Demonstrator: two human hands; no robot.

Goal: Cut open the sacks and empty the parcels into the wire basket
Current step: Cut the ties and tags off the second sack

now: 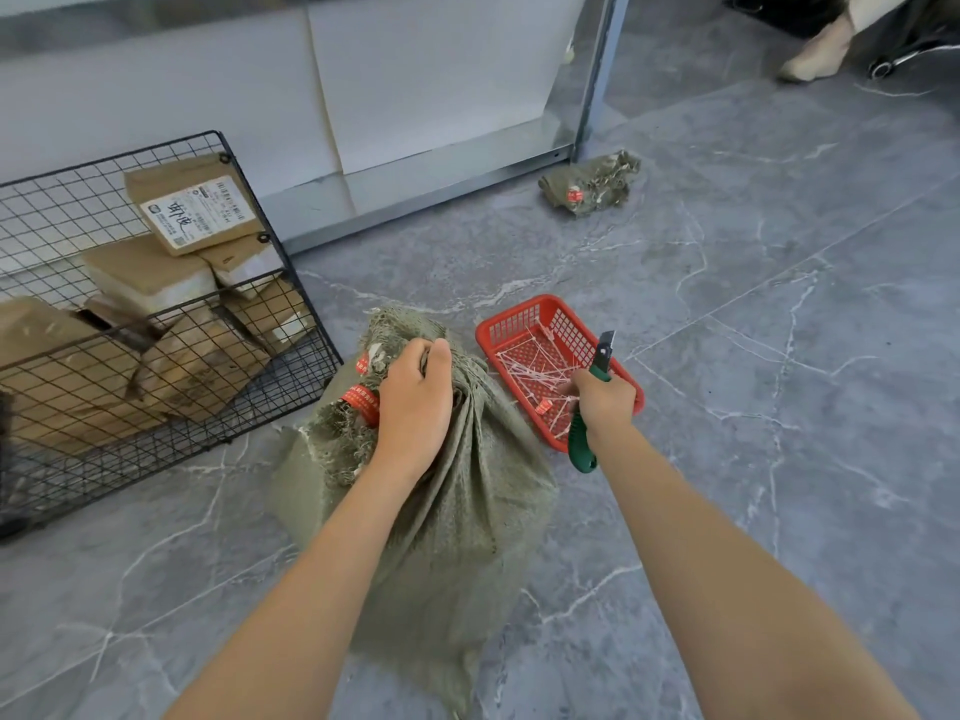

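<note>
Risk: bare blade of knife [604, 356] sticks up from my right hand [602, 402], fist wrapped round the green handle, near my left hand [413, 407], which bunches the neck of sack [457, 501]. A slip on the coarse weave could nick fingers or slice parcels inside. Sack's olive, frayed, bulging, standing btw black wire basket [62, 215], holding brown card parcels [192, 210], & red plastic tray [514, 311] w/ cut ties.

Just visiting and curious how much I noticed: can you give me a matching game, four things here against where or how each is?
Things: 1 sack; 2 knife; 3 red tray; 4 wire basket.
States: A holds parcels; B in right hand; C neck gripped by left hand; D holds cut ties.
Pairs: 1-C; 2-B; 3-D; 4-A.
</note>
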